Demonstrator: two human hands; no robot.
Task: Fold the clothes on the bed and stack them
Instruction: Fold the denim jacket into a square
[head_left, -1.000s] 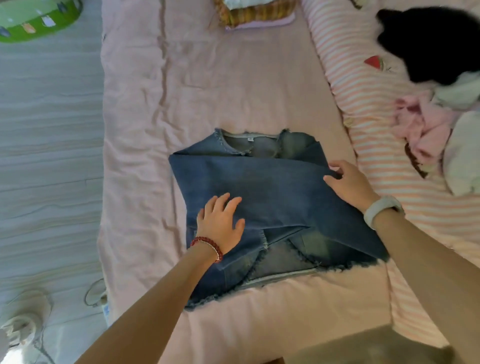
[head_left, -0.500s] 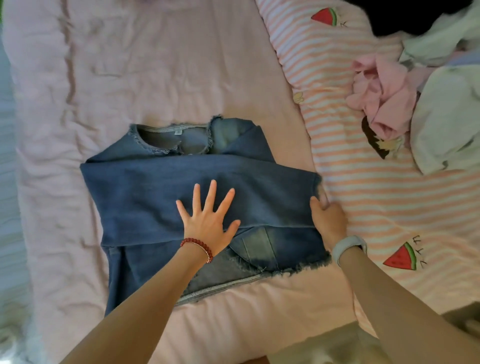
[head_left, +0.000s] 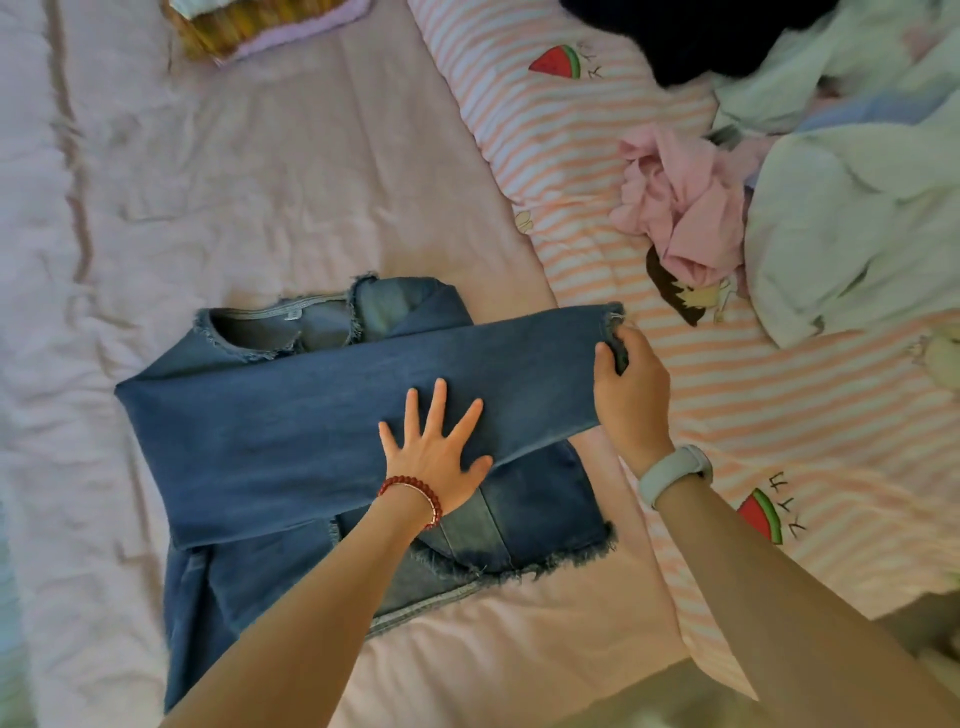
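A blue denim jacket (head_left: 291, 431) with frayed edges lies on the pink bedsheet (head_left: 260, 182), neck opening toward the far side. One sleeve is folded across its body from left to right. My left hand (head_left: 434, 452) presses flat on that sleeve with fingers spread. My right hand (head_left: 626, 384) grips the frayed cuff at the sleeve's right end and holds it a little above the bed. A small stack of folded clothes (head_left: 260, 23) sits at the far edge of the sheet.
A pink striped quilt (head_left: 597, 171) with watermelon prints covers the right side. On it lie a crumpled pink garment (head_left: 680, 208), pale green clothes (head_left: 857, 223) and a black garment (head_left: 701, 36).
My right hand has moved from the jacket's right edge to the sleeve cuff and pulled it out to the right. My left hand stays pressed on the sleeve. The view shifted.
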